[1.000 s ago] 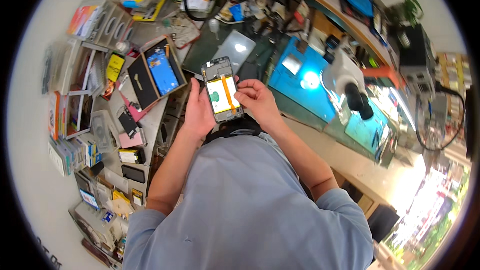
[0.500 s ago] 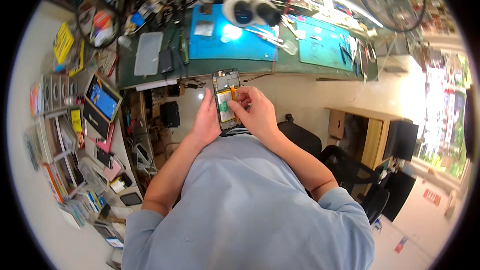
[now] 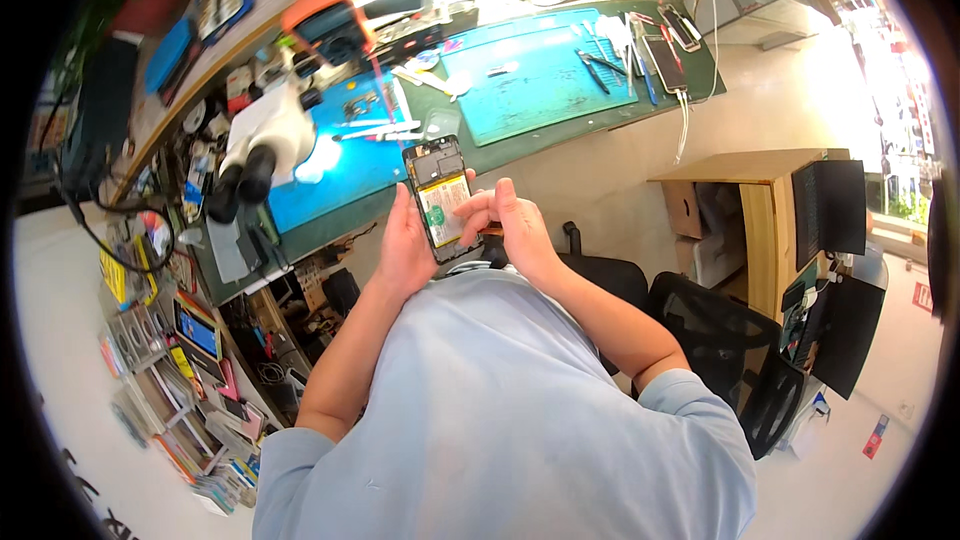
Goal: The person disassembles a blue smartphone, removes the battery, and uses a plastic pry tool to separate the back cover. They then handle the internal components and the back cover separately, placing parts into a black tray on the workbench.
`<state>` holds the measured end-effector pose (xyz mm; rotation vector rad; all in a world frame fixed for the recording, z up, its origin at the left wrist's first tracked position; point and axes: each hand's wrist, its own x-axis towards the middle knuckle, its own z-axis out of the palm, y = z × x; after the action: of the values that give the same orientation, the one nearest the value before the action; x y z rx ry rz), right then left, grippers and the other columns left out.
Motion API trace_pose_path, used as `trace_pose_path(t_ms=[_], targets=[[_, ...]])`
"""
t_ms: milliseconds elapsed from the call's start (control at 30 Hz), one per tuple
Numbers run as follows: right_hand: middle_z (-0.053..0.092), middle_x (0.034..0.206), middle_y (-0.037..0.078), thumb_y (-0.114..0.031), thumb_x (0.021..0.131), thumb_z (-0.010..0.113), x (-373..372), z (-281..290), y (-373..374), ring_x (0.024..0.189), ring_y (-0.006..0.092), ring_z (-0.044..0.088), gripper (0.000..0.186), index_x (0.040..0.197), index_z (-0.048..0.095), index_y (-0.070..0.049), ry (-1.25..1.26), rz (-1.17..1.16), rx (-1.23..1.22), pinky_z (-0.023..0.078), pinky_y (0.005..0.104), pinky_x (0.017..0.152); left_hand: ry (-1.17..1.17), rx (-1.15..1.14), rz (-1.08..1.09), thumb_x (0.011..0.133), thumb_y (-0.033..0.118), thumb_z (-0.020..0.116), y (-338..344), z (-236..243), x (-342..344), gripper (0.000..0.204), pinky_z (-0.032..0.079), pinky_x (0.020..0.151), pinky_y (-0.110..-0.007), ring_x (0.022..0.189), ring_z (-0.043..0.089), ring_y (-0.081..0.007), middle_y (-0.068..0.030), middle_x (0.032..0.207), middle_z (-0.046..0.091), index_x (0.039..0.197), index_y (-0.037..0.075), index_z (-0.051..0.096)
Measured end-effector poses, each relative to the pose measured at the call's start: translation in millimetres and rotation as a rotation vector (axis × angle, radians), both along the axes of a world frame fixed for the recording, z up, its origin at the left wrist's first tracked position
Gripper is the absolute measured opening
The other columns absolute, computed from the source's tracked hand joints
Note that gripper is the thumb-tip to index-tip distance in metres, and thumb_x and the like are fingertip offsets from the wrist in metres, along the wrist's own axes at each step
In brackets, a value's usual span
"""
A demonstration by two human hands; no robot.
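Note:
An opened smartphone (image 3: 440,168) stands tilted in front of me, its back cover off. Inside it show dark upper parts and a pale, yellow-edged battery (image 3: 438,202) with a green round mark. My left hand (image 3: 405,248) grips the phone along its left side, with a fingertip showing past the right edge. Over the lower right of the phone is my right hand (image 3: 525,235), fingers bent toward the battery and one digit pointing up. A bit of orange flex cable (image 3: 491,231) shows at the bent fingers of that hand; most of it is hidden.
Beyond the phone runs a green workbench (image 3: 400,156) with a blue mat (image 3: 290,202), a teal mat (image 3: 500,105), pliers (image 3: 594,72) and another phone (image 3: 663,62). A microscope (image 3: 275,130) stands at left. Right of me are a black chair (image 3: 705,325) and a wooden cabinet (image 3: 765,230).
My view has swung toward the right side of the bench. The orange cable no longer lies along the battery, and my right hand has turned and shifted slightly right.

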<state>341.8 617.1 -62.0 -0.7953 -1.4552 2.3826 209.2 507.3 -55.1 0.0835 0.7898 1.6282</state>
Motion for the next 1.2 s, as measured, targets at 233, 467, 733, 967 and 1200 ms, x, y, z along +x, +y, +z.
trace_pose_path(t_ms=[233, 467, 733, 967, 1200], targets=[[0.069, 0.086, 0.009, -0.018, 0.093, 0.062, 19, 17, 93, 0.077, 0.0116, 0.066, 0.027, 0.110, 0.064, 0.002, -0.260, 0.098, -0.044, 0.052, 0.0244, 0.064, -0.048, -0.033, -0.091, 0.104, 0.049, 0.016, 84, -10, 22, 0.060, 0.040, 0.107, -0.042, 0.131, 0.046, -0.0257, -0.0084, 0.147, 0.042, 0.147, 0.010, 0.032], [0.070, 0.088, 0.009, -0.022, 0.081, 0.074, 13, -1, 109, 0.080, 0.0159, 0.066, 0.029, 0.097, 0.066, 0.001, -0.391, -0.042, 0.336, 0.053, 0.0307, 0.075, 0.231, -0.099, -0.204, 0.106, 0.042, 0.017, 129, -28, 23, 0.057, 0.033, 0.112, -0.037, 0.130, 0.044, -0.0212, -0.0063, 0.144, 0.045, 0.146, 0.005, 0.035], [0.071, 0.084, 0.009, -0.017, 0.080, 0.075, -2, -9, 115, 0.078, 0.0154, 0.068, 0.024, 0.092, 0.067, 0.002, -0.310, -0.302, 0.196, 0.054, 0.0299, 0.074, 0.247, -0.053, -0.309, 0.106, 0.042, 0.016, 158, -20, 9, 0.058, 0.037, 0.109, -0.036, 0.126, 0.048, -0.0201, -0.0059, 0.143, 0.045, 0.145, 0.005, 0.035], [0.071, 0.083, 0.009, -0.016, 0.080, 0.074, -11, -7, 122, 0.076, 0.0137, 0.067, 0.022, 0.090, 0.069, 0.003, -0.278, -0.201, 0.153, 0.053, 0.0281, 0.072, 0.164, -0.132, -0.262, 0.104, 0.051, 0.024, 155, -35, 1, 0.064, 0.042, 0.104, -0.034, 0.122, 0.052, -0.0189, -0.0096, 0.133, 0.052, 0.141, 0.002, 0.041], [0.072, 0.084, 0.009, -0.018, 0.082, 0.072, -16, 8, 143, 0.077, 0.0138, 0.068, 0.022, 0.093, 0.071, 0.000, -0.279, -0.085, 0.315, 0.053, 0.0284, 0.073, 0.073, -0.101, -0.222, 0.102, 0.055, 0.027, 169, -30, 2, 0.068, 0.046, 0.099, -0.033, 0.115, 0.057, -0.0191, -0.0119, 0.126, 0.057, 0.138, 0.000, 0.044]])
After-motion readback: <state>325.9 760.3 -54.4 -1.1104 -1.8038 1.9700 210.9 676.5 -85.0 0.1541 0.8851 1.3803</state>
